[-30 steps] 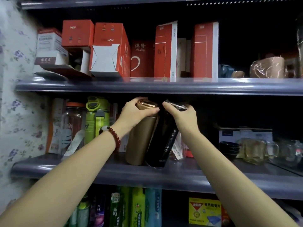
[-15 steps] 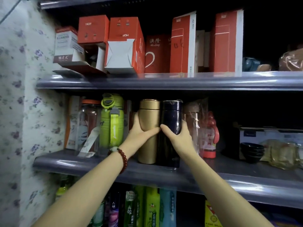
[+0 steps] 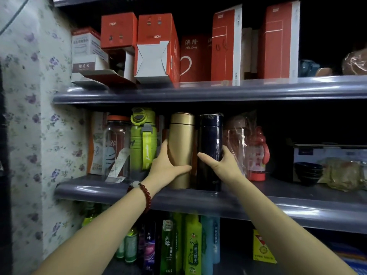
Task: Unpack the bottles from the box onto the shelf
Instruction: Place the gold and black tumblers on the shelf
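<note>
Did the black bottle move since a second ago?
Yes. The black bottle was tilted toward the gold bottle; now it stands upright on the shelf.

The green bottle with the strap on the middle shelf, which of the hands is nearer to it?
Left. The left hand grips the gold flask right beside the green bottle; the right hand holds the dark flask, one bottle farther away.

A small shop is suggested: grey display shelves (image 3: 218,92) are stocked with boxed red cup cartons (image 3: 226,42), wrapped drinking bottles (image 3: 236,143) and rows of labelled toiletry bottles (image 3: 192,245) below.
</note>
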Demonstrator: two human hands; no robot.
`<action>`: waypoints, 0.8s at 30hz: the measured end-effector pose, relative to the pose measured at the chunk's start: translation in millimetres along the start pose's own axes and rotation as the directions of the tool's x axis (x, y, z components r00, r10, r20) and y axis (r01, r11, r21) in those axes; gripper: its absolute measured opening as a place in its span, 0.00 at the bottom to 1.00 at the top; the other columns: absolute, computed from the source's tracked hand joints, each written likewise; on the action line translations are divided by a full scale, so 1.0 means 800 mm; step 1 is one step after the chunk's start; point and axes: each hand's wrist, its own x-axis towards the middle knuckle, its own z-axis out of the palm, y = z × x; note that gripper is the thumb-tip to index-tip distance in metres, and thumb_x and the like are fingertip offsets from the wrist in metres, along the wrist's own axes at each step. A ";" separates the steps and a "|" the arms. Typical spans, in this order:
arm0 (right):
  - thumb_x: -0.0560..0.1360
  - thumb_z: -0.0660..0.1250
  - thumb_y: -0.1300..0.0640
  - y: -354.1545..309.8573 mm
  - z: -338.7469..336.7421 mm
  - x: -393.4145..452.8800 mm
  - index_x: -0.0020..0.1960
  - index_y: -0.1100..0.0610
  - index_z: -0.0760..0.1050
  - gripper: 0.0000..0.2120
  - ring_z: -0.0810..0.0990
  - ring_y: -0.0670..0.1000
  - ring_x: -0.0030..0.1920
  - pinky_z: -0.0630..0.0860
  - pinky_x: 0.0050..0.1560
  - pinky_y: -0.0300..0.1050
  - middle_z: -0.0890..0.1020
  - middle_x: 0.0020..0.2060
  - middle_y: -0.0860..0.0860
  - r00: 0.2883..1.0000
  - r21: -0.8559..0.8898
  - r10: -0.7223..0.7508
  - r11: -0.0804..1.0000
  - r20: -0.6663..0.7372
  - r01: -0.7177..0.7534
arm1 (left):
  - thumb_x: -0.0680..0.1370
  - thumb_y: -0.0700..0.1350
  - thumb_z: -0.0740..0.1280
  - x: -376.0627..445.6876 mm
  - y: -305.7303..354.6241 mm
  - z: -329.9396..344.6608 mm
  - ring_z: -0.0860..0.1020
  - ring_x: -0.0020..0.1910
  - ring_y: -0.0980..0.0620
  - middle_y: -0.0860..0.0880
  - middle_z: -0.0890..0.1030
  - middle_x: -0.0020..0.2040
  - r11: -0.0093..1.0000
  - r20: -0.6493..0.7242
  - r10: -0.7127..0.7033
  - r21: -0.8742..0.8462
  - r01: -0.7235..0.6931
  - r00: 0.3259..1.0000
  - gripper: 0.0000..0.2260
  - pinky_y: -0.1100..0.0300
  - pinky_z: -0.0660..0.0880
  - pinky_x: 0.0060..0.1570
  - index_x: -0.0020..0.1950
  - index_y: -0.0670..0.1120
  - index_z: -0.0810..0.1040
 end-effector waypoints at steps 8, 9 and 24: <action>0.67 0.75 0.43 -0.013 0.044 -0.008 0.57 0.48 0.69 0.24 0.76 0.40 0.46 0.70 0.44 0.32 0.77 0.45 0.40 1.000 -0.066 0.024 0.997 -0.014 -0.025 | 0.68 0.51 0.76 -0.014 -0.007 -0.015 0.69 0.69 0.49 0.50 0.67 0.73 0.995 0.021 -0.085 -0.048 0.086 0.996 0.50 0.55 0.69 0.66 0.78 0.55 0.43; 0.67 0.76 0.42 -0.012 0.042 -0.010 0.59 0.49 0.70 0.26 0.77 0.42 0.48 0.70 0.45 0.33 0.78 0.48 0.42 0.999 -0.067 0.029 0.997 -0.032 -0.031 | 0.68 0.51 0.76 -0.017 -0.008 -0.014 0.69 0.70 0.49 0.50 0.66 0.74 0.996 0.037 -0.079 -0.028 0.080 0.996 0.50 0.57 0.68 0.66 0.78 0.54 0.42; 0.75 0.66 0.44 -0.038 0.045 -0.088 0.62 0.64 0.67 0.27 0.73 0.65 0.61 0.73 0.57 0.56 0.76 0.59 0.62 0.994 -0.840 0.107 0.536 -0.029 -0.082 | 0.77 0.55 0.64 -0.092 -0.011 -0.047 0.73 0.64 0.43 0.41 0.72 0.67 0.771 0.165 0.082 0.614 -0.168 0.983 0.32 0.51 0.73 0.59 0.75 0.41 0.58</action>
